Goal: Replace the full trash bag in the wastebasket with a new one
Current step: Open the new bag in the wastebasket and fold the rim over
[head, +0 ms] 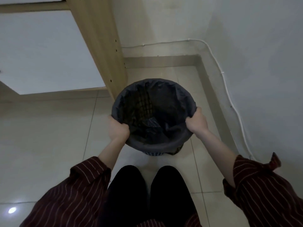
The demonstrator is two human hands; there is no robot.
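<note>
Left hand (118, 128) and right hand (196, 123) are each clamped, fingers curled, on the left and right of the rim, gripping the folded edge of the bag (154, 145). The bag lines the basket (154, 154) and looks nearly empty, mesh showing through, so I judge a new liner is being seated; next, the edge wants drawing down evenly all round, notably the loose flap at near right. The basket stands on the floor (49, 136) close to a wooden panel (98, 46) at far left, contact not determinable, with skirting (211, 82) near on the right and open room to the near left.
</note>
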